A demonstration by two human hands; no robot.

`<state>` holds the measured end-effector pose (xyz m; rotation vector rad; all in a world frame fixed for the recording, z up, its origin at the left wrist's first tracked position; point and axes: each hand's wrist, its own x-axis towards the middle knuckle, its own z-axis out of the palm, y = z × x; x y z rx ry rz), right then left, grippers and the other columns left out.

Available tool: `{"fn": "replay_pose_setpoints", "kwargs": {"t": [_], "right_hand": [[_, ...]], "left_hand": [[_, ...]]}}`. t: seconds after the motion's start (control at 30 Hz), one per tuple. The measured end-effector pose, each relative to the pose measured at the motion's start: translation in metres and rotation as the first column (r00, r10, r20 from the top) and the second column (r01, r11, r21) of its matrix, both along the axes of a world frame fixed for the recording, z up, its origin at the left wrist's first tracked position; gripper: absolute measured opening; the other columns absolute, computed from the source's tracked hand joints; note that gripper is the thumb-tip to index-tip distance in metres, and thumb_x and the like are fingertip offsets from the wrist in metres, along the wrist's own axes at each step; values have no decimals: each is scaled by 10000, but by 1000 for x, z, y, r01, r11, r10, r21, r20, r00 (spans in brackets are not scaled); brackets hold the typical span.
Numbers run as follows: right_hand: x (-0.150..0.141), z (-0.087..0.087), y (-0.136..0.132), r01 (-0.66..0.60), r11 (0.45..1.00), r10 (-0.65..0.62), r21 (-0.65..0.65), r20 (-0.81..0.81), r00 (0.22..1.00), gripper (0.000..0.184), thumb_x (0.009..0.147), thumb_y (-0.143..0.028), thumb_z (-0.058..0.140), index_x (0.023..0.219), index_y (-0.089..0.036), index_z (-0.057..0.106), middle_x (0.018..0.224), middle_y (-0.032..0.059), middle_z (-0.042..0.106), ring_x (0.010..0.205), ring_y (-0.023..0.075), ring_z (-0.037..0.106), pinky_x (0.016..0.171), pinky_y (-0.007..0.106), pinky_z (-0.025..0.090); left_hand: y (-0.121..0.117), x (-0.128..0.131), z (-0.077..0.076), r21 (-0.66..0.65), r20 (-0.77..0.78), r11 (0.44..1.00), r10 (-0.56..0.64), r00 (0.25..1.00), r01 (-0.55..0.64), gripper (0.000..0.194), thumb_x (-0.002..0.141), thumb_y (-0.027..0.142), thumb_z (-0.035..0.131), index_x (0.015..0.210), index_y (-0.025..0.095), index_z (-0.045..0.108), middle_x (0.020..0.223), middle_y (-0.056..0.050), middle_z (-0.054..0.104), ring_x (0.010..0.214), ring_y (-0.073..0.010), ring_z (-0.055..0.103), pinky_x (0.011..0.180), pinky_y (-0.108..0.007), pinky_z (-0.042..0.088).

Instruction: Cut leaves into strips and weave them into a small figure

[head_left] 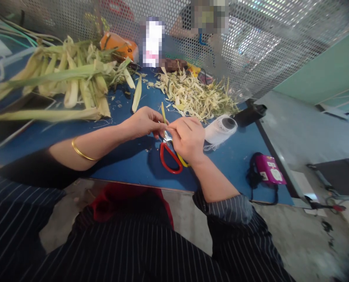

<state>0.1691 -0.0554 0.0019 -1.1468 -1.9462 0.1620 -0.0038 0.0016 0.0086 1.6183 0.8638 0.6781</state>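
Observation:
My left hand [146, 122] pinches a thin yellow-green plant strip [163, 111] that sticks up between the two hands. The fingers of my right hand [189, 137] are closed against it, thumb and fingertips meeting the left ones. Below them on the blue table [127, 160] lies a pair of scissors [170, 159] with a red handle loop. A curved yellow piece [182, 159] shows beside that loop, partly under my right hand; whether it belongs to the scissors I cannot tell. A white thread spool [221, 130] lies just right of my right hand.
Long pale-green husk stalks [71, 80] are heaped at the left, over a dark flat tray [24, 111]. A pile of shredded strips [192, 94] lies at the back. An orange packet [120, 46], a black cylinder [250, 114] and a magenta box [270, 169] are around. Perforated metal [174, 23] bounds the back.

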Motion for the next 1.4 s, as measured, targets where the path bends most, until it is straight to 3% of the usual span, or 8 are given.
{"fn": "replay_pose_setpoints", "kwargs": {"t": [0.1,0.27,0.4,0.67,0.83,1.03,1.17,1.4], "right_hand": [[3,3,2,-63,994,47,-94,-161,986,255,903,-374,507,744,-216,630,724,12,622,713,144,559,796,349,433],[9,0,17,-202,892,-77,-404,-577,813,309,868,-473,527,862,-202,676,733,-9,619,589,90,523,625,269,459],[8,-2,20,-286,818,-45,-498,-552,832,123,725,-294,702,786,-190,675,704,-27,640,649,103,546,661,270,466],[-3,7,6,-138,970,72,-200,-306,949,141,738,-149,658,623,-207,601,695,-21,582,672,121,519,688,300,441],[-2,4,6,-73,984,15,-164,-329,944,99,776,-198,646,682,-230,650,748,-11,610,721,135,553,740,309,477],[15,-2,23,-142,944,-42,-299,-534,845,222,883,-378,534,957,-242,692,899,10,686,842,144,622,851,332,492],[15,-4,25,-202,909,11,-365,-464,886,273,865,-457,555,859,-229,704,865,2,688,893,162,615,894,345,472],[8,-3,19,-223,901,79,-373,-363,929,221,845,-419,594,850,-220,688,787,-14,668,787,144,598,795,303,469]], "left_hand": [[-1,-1,-1,-41,-3,997,-65,998,64,108,710,265,710,692,162,738,594,-45,670,519,-116,585,553,-260,489],[-7,1,0,-116,5,981,-154,988,153,120,693,272,732,740,165,758,655,-58,695,510,-106,566,546,-255,496],[-11,3,3,-124,-44,978,-171,984,165,133,735,280,694,753,163,755,600,-37,665,500,-101,565,537,-239,483],[-15,3,4,-100,-95,974,-215,972,205,89,689,232,691,662,165,744,551,-28,657,472,-120,580,514,-243,470],[-17,5,2,-156,-66,972,-190,980,178,107,696,256,705,662,159,736,528,-27,647,460,-113,575,519,-243,465],[-9,1,8,-324,129,943,-35,991,75,235,767,367,693,843,148,736,705,-70,707,514,-93,589,486,-209,425],[-1,-4,11,-436,276,898,67,959,62,167,816,301,651,833,144,706,724,-70,688,497,-83,547,489,-229,441],[1,-2,4,-464,329,879,55,943,110,106,821,250,630,847,159,677,752,-68,677,488,-81,528,501,-253,450]]}}
